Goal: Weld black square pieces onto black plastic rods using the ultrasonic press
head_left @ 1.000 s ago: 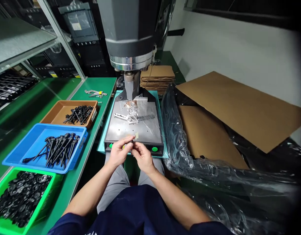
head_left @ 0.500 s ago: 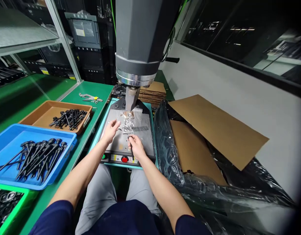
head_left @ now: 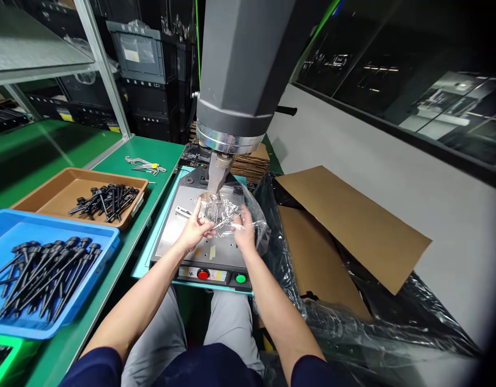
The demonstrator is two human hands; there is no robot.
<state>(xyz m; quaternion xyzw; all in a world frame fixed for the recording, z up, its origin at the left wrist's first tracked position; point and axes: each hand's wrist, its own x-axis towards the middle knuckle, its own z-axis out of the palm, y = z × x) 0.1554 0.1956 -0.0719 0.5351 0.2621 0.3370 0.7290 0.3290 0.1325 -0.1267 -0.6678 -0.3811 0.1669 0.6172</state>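
A crumpled clear plastic bag (head_left: 231,208) is spread between my hands over the grey metal plate (head_left: 171,236) of a press-like machine. My left hand (head_left: 195,230) is closed on the near left edge of the bag, its index finger pointing up toward the metal tool head (head_left: 218,169). On the other side my right hand (head_left: 243,231) is closed on the bag, partly behind the film and slightly blurred. Whether a black part is inside the film or my right hand, I cannot tell. A small slotted metal piece (head_left: 182,212) lies left of my left hand.
At left, a blue tray (head_left: 111,236) and a brown tray (head_left: 42,199) hold black rod-like parts. Pliers (head_left: 145,164) lie behind them. Red (head_left: 203,274) and green (head_left: 240,278) buttons sit on the machine's front. Cardboard sheets (head_left: 353,226) rest on plastic at right.
The clear bag has been lifted and spread to the right. My right hand has moved right, and the black rod it held is no longer plainly visible. My left hand has moved onto the bag.
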